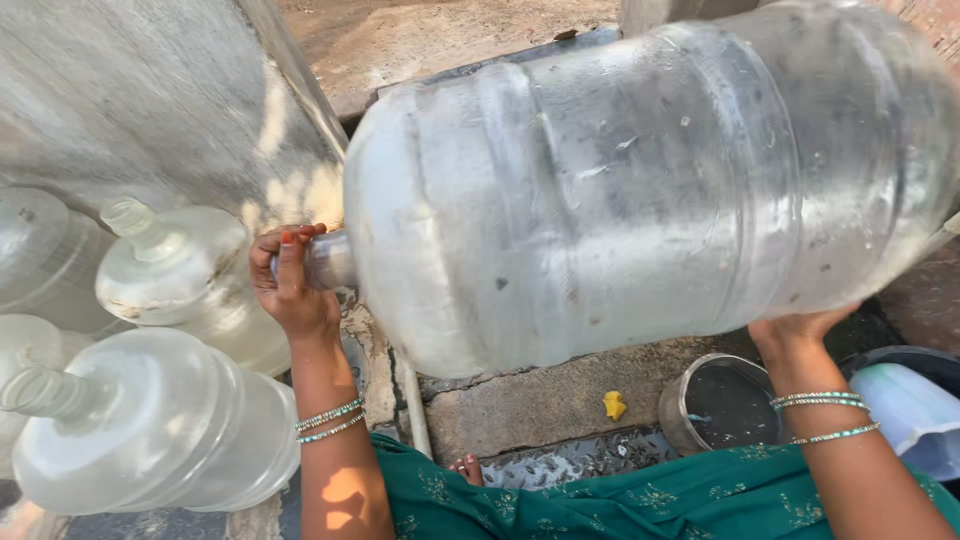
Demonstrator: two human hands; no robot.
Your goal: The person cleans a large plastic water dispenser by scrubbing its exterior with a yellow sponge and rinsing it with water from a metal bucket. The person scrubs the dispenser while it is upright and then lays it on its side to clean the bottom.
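Hands (pixel 290 285) gripping tilted water jug (pixel 640 190), concrete ledge (pixel 540 400), dirt ground outdoors

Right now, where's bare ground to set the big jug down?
The jug lies sideways, left hand at its neck, right hand under its base. One bare patch: the concrete slab beneath it, bordered by the pipe, yellow scrap and metal pot. Left is crowded with empty jugs; far right holds a blue tub.

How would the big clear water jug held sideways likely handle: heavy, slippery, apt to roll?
The jug looks empty, so probably light yet bulky. Droplets suggest a slippery surface. Round, it would likely roll; the left hand and right hand steady it.
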